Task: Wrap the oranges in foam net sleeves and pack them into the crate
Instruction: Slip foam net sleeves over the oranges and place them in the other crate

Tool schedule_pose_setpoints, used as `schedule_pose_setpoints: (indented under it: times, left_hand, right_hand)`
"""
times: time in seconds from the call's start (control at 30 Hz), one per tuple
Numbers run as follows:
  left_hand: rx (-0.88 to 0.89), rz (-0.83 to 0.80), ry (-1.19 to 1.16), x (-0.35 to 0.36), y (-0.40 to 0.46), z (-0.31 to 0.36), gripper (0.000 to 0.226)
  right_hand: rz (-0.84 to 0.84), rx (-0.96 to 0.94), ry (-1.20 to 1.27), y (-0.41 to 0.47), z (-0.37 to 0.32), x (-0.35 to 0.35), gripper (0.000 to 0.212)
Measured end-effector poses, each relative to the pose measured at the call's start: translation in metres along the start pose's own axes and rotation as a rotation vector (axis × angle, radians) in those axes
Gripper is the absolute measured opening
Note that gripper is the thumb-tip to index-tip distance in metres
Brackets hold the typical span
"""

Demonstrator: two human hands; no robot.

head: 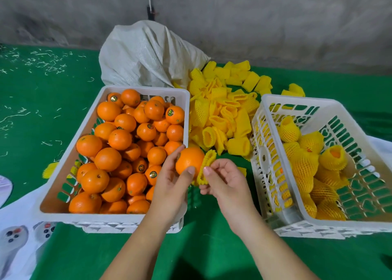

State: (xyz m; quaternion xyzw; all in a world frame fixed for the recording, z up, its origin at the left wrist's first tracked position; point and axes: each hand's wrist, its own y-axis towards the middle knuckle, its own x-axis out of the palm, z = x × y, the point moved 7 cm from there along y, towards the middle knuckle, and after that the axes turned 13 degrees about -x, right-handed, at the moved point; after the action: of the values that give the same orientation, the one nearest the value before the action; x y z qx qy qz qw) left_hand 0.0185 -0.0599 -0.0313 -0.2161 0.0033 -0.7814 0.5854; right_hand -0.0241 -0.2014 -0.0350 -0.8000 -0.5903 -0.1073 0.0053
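My left hand (171,180) grips a bare orange (188,160) between thumb and fingers, just past the right rim of the left crate. My right hand (226,179) pinches a yellow foam net sleeve (206,167) that touches the orange's right side. The white left crate (63,144) is heaped with several unwrapped oranges (118,139). The white right crate (282,212) holds several oranges wrapped in yellow sleeves (305,163).
A pile of loose yellow sleeves (222,114) lies on the green mat (42,101) between the two crates. A white woven sack (148,55) slumps behind them against a grey wall. White patterned cloth (19,226) covers the near left corner.
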Motion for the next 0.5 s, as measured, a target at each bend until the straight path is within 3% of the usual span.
schedule_pose_setpoints:
  times: [0.17,0.3,0.37,0.43,0.5]
  left_hand:
    - [-0.045,-0.026,-0.003,-0.003,-0.005,-0.007,0.057]
    - [-0.179,-0.174,-0.150,-0.004,0.003,-0.016,0.081]
    - [-0.245,-0.292,-0.160,0.000,0.002,-0.020,0.097]
    - [-0.282,-0.417,-0.128,0.006,0.000,-0.023,0.096]
    - [-0.290,-0.475,-0.075,0.010,-0.002,-0.023,0.092]
  right_hand:
    - [-0.069,-0.253,-0.571,-0.003,-0.019,-0.002,0.020]
    - [0.018,-0.316,-0.549,0.004,-0.030,-0.011,0.007]
    - [0.147,-0.356,-0.640,0.008,-0.037,-0.022,0.015]
    - [0.184,-0.346,-0.759,0.014,-0.038,-0.026,0.015]
    - [0.114,-0.322,-0.828,0.019,-0.033,-0.020,0.015]
